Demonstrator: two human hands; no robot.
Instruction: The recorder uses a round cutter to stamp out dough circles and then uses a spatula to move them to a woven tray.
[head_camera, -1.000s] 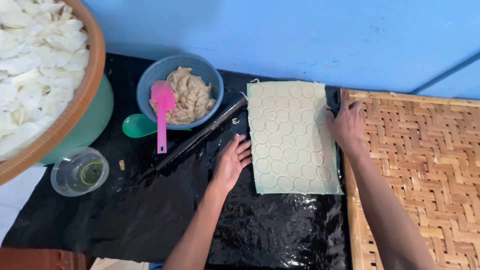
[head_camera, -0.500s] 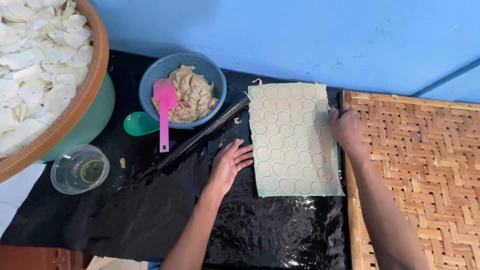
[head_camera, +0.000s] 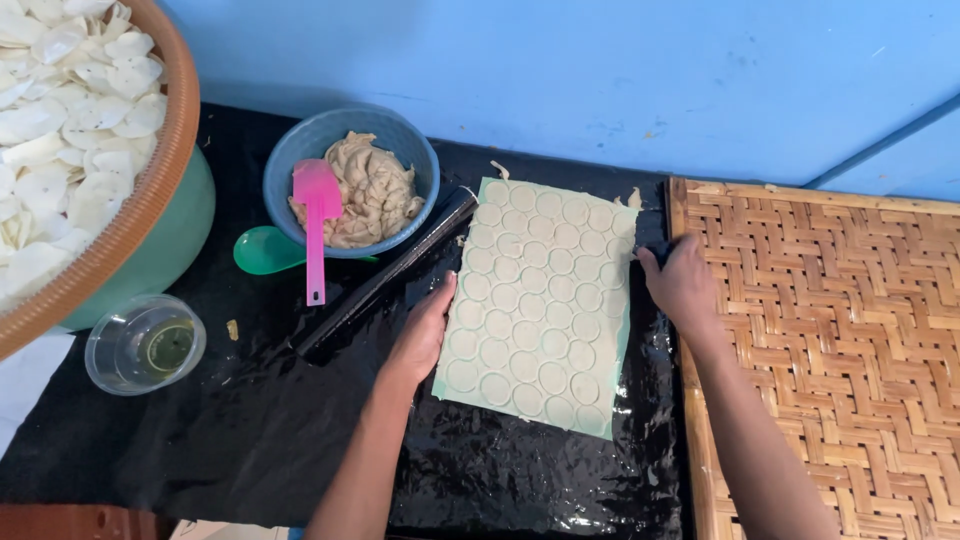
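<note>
A thin pale dough sheet (head_camera: 540, 300), stamped all over with round cut-outs, lies on a light green mat on the black plastic sheet (head_camera: 250, 430). My left hand (head_camera: 425, 330) rests flat against the sheet's left edge, fingers together. At the sheet's upper right edge, my right hand (head_camera: 680, 285) pinches the border. A black rolling pin (head_camera: 385, 280) lies diagonally just left of my left hand.
A blue bowl (head_camera: 300, 150) of beige dough holds a pink spatula (head_camera: 317, 225). A green spoon (head_camera: 262, 250) lies beside it. A small clear bowl (head_camera: 145, 345) sits front left. A big basket (head_camera: 165, 175) of white discs stands left. A woven bamboo tray (head_camera: 840, 340) fills the right.
Both hands have shifted along the dough sheet's edges, the left now pressed at its left border. The sheet sits slightly more tilted. The view has drifted a little.
</note>
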